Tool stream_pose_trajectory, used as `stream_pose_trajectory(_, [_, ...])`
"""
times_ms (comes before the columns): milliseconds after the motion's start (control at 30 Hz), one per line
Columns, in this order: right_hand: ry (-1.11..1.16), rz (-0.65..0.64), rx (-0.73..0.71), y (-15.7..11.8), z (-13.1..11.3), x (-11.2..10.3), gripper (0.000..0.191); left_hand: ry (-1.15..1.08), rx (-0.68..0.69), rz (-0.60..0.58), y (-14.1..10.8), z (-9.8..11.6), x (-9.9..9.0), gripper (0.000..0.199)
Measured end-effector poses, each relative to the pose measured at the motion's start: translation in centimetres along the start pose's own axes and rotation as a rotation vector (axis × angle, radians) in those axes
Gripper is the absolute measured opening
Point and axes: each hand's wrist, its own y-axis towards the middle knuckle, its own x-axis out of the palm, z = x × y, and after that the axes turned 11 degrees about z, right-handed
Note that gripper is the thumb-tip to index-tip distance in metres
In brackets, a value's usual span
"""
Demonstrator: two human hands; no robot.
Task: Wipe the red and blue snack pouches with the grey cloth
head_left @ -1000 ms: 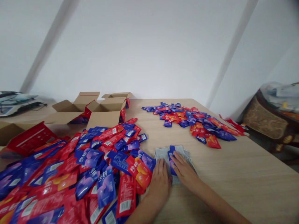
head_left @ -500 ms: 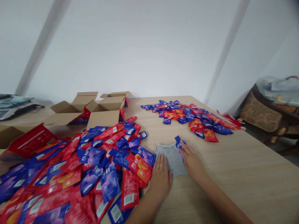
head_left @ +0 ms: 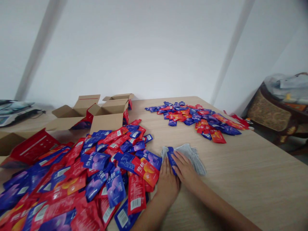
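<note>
Bracing a flat blue foil pouch (head_left: pixel 170 152) on a crumpled light-grey cloth (head_left: pixel 197 163), out on the pale wood-grain worktop (head_left: pixel 243 170), just right of the big heap. Have right hand (head_left: pixel 184 170) laid across the pouch, fingers extended and close together on top; can't tell about any clamping, thumb out of sight. Have left hand (head_left: pixel 168 181) flat just beside, fingers straight and together over the cloth's left part, close to the pouch's edge. Can't read print on the covered pouch. Can read 纯耕 in white on a red-orange foil pouch with orange fruit art (head_left: pixel 146 173), near left hand, and on a blue-purple foil pouch with purple fruit art (head_left: pixel 115 189) further left. Can see a black-and-white barcode on an upturned red foil pouch (head_left: pixel 136 192); digits too small. Also seeing a smaller far pile of red and blue foil pouches (head_left: pixel 190 117), plus open brown cardboard boxes with red printed sides (head_left: pixel 107 123) at left, behind the heap.
</note>
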Motion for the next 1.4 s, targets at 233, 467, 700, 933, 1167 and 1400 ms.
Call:
stream_pose_trajectory(233, [-0.300, -0.035, 0.114, -0.6, 4.5, -0.6, 0.042, 0.014, -0.099, 0.020, -0.3, 0.6, 0.1, 0.063])
stream_pose_trajectory(467, [-0.245, 0.115, 0.056, 0.7, 4.3, -3.1, 0.052, -0.077, -0.104, 0.051, 0.0, 0.6, -0.7, 0.056])
stream_pose_trajectory(700, [-0.023, 0.045, -0.088, 0.8, -0.3, -3.5, 0.048, -0.210, -0.108, 0.112, 0.7, 0.9, -3.3, 0.033])
stream_pose_trajectory(933, [-0.157, -0.184, -0.135, -0.7, 1.5, -0.7, 0.045, -0.305, -0.100, -0.073, 1.1, 0.4, -3.2, 0.028])
stream_pose_trajectory(1167, [-0.331, -0.164, -0.043, 5.0, 2.7, 2.6, 0.041, -0.358, -0.157, -0.140, 1.4, 0.3, -3.0, 0.029])
stream_pose_trajectory(1400, [-0.291, -0.040, 0.013, 9.0, 3.6, 1.6, 0.047, -0.402, -0.159, -0.188, 1.3, 0.0, -3.3, 0.031])
